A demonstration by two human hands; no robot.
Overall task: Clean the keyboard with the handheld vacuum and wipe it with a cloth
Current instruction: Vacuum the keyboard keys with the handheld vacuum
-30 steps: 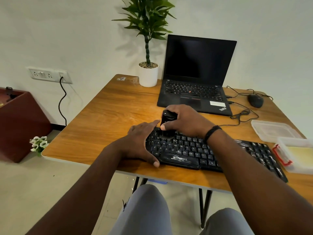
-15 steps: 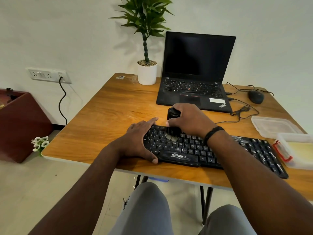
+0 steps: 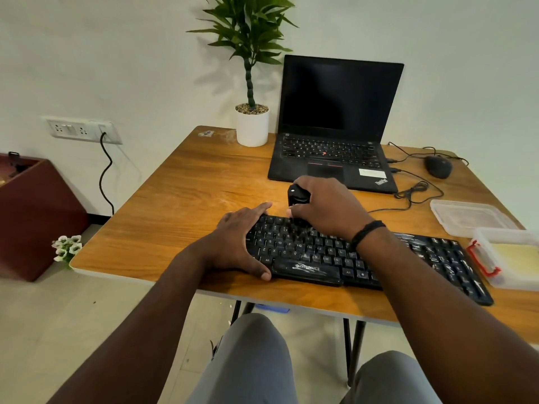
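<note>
A person's right hand (image 3: 326,208) grasps a small black vacuum (image 3: 297,195) upright over the top rows of a black keyboard (image 3: 364,258) at the wooden desk's (image 3: 180,205) near edge; the left hand (image 3: 236,243), fingers spread flat, steadies the keyboard's left end.

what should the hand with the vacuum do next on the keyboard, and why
Probably slide the handheld vacuum rightward along the keys. The right hand holds its nozzle on the upper left rows of the keyboard, while the left hand steadies the left end. The whole right stretch, past the wrist, lies uncovered and seemingly not yet reached.
</note>
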